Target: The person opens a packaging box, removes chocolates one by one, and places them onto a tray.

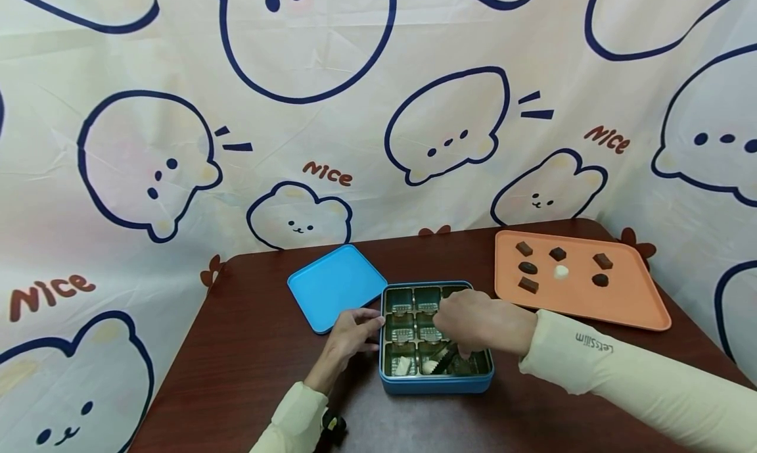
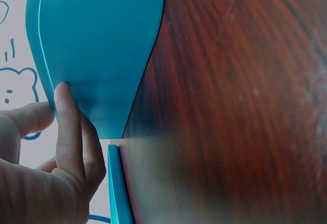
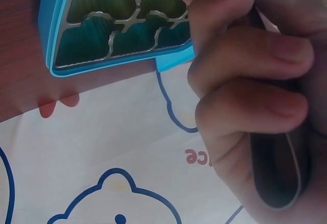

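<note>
A blue tin (image 1: 436, 386) with a gold divided insert stands in the middle of the table. My right hand (image 1: 467, 318) is over its right side, gripping black tongs (image 3: 278, 183) with the fingers curled round them. In the head view, the tongs' serrated tips reach down into the front middle compartment, next to a white piece (image 1: 429, 366). Another white piece (image 1: 403, 365) lies in the front left compartment. My left hand (image 1: 349, 340) touches the tin's left side, fingertips (image 2: 62, 93) against the wall near the rim. The right hand hides part of the insert.
Behind and left of the tin lies a blue lid (image 1: 337, 285). An orange tray (image 1: 627, 311) at the back right bears several dark chocolates and a white one (image 1: 560, 272). A patterned cloth (image 1: 367, 137) hangs right behind the brown table (image 1: 236, 374).
</note>
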Demonstrator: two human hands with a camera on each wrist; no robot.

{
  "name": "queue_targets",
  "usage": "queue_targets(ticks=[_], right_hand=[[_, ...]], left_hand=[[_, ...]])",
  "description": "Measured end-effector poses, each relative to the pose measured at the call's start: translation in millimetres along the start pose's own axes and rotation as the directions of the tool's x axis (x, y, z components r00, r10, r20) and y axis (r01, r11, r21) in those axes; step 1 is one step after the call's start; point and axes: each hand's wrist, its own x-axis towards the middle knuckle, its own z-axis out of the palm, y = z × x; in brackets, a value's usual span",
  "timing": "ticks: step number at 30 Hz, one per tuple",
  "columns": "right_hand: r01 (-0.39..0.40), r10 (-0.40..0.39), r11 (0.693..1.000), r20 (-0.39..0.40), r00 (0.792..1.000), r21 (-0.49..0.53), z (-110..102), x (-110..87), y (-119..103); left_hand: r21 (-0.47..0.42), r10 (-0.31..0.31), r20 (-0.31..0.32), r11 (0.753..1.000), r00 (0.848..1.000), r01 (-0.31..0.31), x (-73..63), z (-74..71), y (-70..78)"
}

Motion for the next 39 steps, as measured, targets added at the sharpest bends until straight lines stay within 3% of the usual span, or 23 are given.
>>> queue_targets(ticks=[10, 25, 32, 39], right_hand=[[-0.002, 0.002, 0.999, -0.012, 1.0, -0.036, 0.8, 1.0, 0.1], [0.025, -0.026, 0.994, 0.01, 1.0, 0.105, -15.5, -6.6, 14.3], [0.055, -0.051, 0.988, -0.027, 0.998, 0.145, -28.6, -17.1, 30.7], [0.037, -0.024, 0.972, -0.061, 0.998, 0.231, -38.4, -25.7, 58.6]], left_hand=[[0.005, 0.003, 0.002, 1.0, 1.0, -0.003, -0.6, 0.5, 0.0], [0.001, -0.006, 0.004, 1.0, 1.0, 0.006, 3.5, -0.7, -0.5], [0.003, -0.003, 0.007, 1.0, 1.0, 0.003, 3.2, -0.5, -1.8], [0.001, -0.004, 0.004, 1.0, 1.0, 0.004, 0.9, -0.2, -1.1]])
